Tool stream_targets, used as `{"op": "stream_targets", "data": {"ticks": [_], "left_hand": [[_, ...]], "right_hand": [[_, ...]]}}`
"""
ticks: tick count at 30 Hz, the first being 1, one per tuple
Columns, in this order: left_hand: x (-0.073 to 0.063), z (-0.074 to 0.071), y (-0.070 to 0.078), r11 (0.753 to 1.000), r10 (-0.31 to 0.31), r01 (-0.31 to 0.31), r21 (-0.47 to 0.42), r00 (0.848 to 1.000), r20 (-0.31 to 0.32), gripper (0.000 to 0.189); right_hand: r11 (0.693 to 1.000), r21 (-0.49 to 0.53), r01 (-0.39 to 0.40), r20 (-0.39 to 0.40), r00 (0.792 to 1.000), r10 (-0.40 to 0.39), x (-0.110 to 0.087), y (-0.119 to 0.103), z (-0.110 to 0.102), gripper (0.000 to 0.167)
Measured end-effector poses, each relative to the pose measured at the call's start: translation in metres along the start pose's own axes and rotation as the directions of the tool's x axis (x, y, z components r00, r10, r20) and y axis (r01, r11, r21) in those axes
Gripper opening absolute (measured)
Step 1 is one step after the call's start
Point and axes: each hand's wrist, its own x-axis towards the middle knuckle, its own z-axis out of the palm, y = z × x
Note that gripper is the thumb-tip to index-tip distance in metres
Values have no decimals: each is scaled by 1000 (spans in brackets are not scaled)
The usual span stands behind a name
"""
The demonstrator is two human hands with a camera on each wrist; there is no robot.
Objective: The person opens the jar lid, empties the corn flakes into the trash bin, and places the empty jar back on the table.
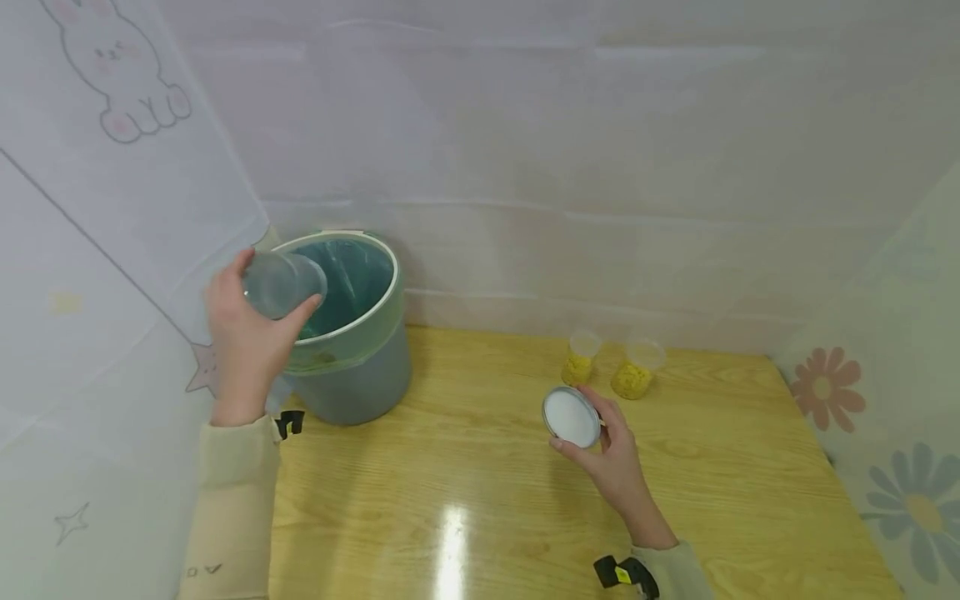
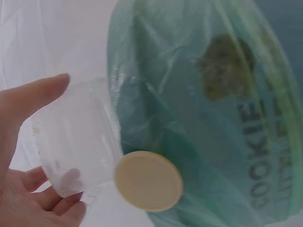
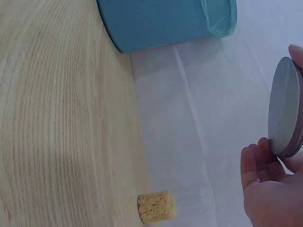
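My left hand (image 1: 243,337) grips a clear plastic jar (image 1: 273,283) between thumb and fingers, tipped on its side at the bin's left rim. In the left wrist view the jar (image 2: 78,137) looks see-through, with a few small crumbs near its base, its mouth toward the bin. The bin (image 1: 352,387) is blue-grey with a white rim and a green plastic liner. Above the table, my right hand (image 1: 618,471) pinches a round silver screw lid (image 1: 572,417) by its edge, the pale inner face toward the head camera.
Two clear containers, a narrower one (image 1: 577,367) and a wider one (image 1: 632,379), stand at the table's back right, partly filled with yellow pieces. A wall sheet (image 1: 525,167) closes off the back of the wooden table (image 1: 465,450). A cream disc (image 2: 148,181) shows on the bin's side.
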Motion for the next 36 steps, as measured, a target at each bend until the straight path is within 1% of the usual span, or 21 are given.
{"op": "stream_targets", "data": {"ticks": [3,4,5,6,7,8,9,10,11,12,14,16,18,21,29,32,36], "left_hand": [[3,-2,4,998,48,-53,-39,993,-111,87],[3,-3,5,997,60,-66,-44,991,-121,87],[4,-4,5,997,63,-67,-36,993,-96,87],[4,-5,6,999,47,-47,-10,998,-37,87],[5,-5,5,999,31,-31,26,999,30,88],[5,-6,4,998,13,-20,65,995,101,88],[4,-7,4,995,-17,0,98,985,172,89],[4,-7,3,992,-40,10,129,972,231,89],[3,-8,2,988,-61,19,153,960,272,90],[3,-8,1,986,-71,26,163,958,279,90],[2,-7,0,990,-62,31,136,972,227,90],[2,-6,1,993,-41,22,117,985,168,89],[2,-6,2,993,-36,22,114,991,126,89],[1,-6,3,993,-48,37,109,994,103,88],[-1,-4,4,996,-62,56,66,992,107,90],[-2,-3,5,997,-73,70,36,993,97,88],[-2,-2,7,997,-75,76,-22,995,60,84]], "right_hand": [[1000,4,4,1,1000,-4,0,0,0,79],[1000,6,5,1,1000,-5,0,0,0,79],[1000,7,5,1,1000,-5,-1,1,1,79],[1000,8,4,1,1000,-4,-1,1,1,79],[1000,8,3,0,1000,-3,-1,1,1,79],[1000,9,2,-1,1000,-2,-1,1,1,79],[1000,8,1,-3,1000,-1,-1,1,1,79],[1000,7,2,-4,1000,-2,-1,1,1,79],[1000,7,2,-6,1000,-1,0,1,1,79],[1000,7,2,-6,1000,-2,0,0,1,79],[1000,10,4,-5,1000,-4,0,-1,1,79],[1000,13,6,-6,1000,-6,0,-2,1,79],[1000,20,4,-8,1000,-4,-1,-3,1,79],[1000,25,6,-12,1000,-6,-2,-4,1,78],[999,29,15,-20,1000,-15,-2,-4,2,78],[999,31,15,-20,1000,-14,-3,-4,2,78],[1000,24,17,-26,1000,-16,-3,-4,2,78]]}}
